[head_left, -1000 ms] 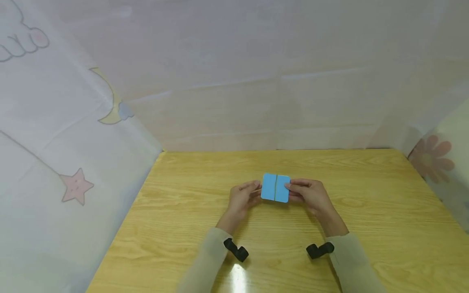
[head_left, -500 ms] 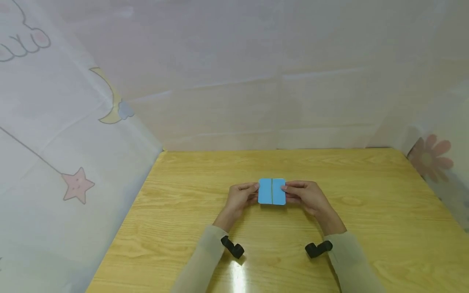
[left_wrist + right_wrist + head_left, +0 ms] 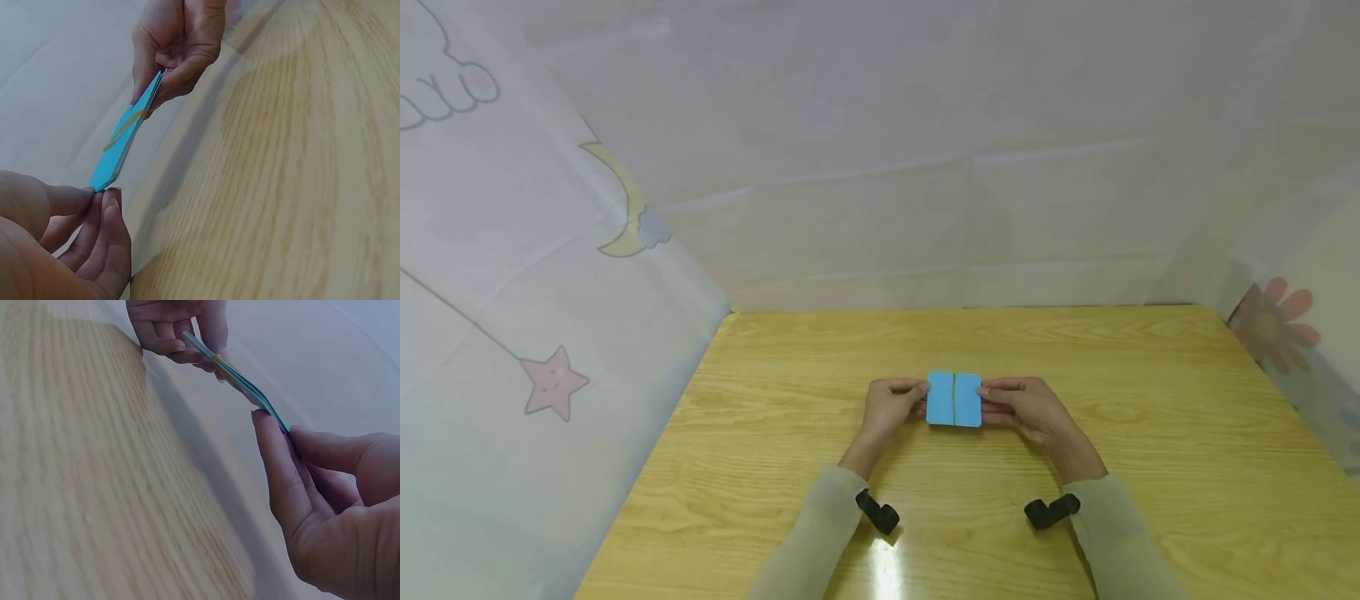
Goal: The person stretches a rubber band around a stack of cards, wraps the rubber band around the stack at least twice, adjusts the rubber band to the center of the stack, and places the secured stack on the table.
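Between both hands is a thin stack of light blue cards [image 3: 940,400] with rounded corners, held above the table. A yellowish rubber band [image 3: 954,400] runs round the middle of the stack. My left hand [image 3: 887,408] pinches its left edge, thumb on top and fingers behind. At the opposite edge, my right hand [image 3: 1030,408] pinches it the same way. Seen edge-on in the left wrist view, the cards [image 3: 125,137] show several layers under the band. The right wrist view shows the stack [image 3: 240,381] slightly bent near the right thumb.
A wood-grain table [image 3: 790,467] extends under both arms. Pale cloth walls [image 3: 850,167] rise at the back and both sides, printed with a moon, a star and a flower. Black wrist camera mounts [image 3: 877,512] sit on the sleeves.
Both hands have brought the card stack slightly left and closer to the person. It was tilted a second ago and now lies nearly level across the head view. The grips stay on both edges.
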Available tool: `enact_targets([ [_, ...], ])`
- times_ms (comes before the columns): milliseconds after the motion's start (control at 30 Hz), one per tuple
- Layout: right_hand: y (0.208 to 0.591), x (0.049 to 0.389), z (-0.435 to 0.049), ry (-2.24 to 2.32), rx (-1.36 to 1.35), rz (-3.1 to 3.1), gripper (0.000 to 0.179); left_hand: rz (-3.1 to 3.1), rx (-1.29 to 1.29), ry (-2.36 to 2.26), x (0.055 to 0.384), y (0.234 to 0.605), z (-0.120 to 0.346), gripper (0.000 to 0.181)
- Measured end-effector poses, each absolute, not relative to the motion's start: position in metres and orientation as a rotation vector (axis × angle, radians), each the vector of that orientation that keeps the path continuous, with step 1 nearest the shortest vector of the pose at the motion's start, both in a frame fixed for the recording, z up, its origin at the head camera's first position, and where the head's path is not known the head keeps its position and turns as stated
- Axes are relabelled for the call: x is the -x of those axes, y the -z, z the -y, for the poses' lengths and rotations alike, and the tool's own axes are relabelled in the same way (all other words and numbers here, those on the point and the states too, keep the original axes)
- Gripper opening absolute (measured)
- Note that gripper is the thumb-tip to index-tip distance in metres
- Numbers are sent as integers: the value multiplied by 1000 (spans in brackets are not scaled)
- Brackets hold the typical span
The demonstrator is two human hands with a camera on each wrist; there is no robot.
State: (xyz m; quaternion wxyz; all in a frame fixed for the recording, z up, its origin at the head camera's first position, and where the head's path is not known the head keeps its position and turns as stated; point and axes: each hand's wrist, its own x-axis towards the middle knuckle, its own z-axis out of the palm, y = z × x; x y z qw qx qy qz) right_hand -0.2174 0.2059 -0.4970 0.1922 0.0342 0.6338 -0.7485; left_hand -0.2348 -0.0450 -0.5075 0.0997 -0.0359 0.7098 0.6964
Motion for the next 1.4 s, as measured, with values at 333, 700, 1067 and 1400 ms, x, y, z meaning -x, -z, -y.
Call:
enact_targets([
  [333,500,218,-210,2068,-114,-1874,39,-2192,75,-1946,233,507,40,12],
  [700,504,215,-205,1965,-76,-2033,39,-2252,61,-1896,229,504,37,11],
  [1067,502,216,-201,1860,-91,-2151,29,-2371,61,-1764,227,506,34,10],
  [1400,494,216,-197,1719,-154,-2263,27,-2303,52,-1763,232,504,39,11],
])
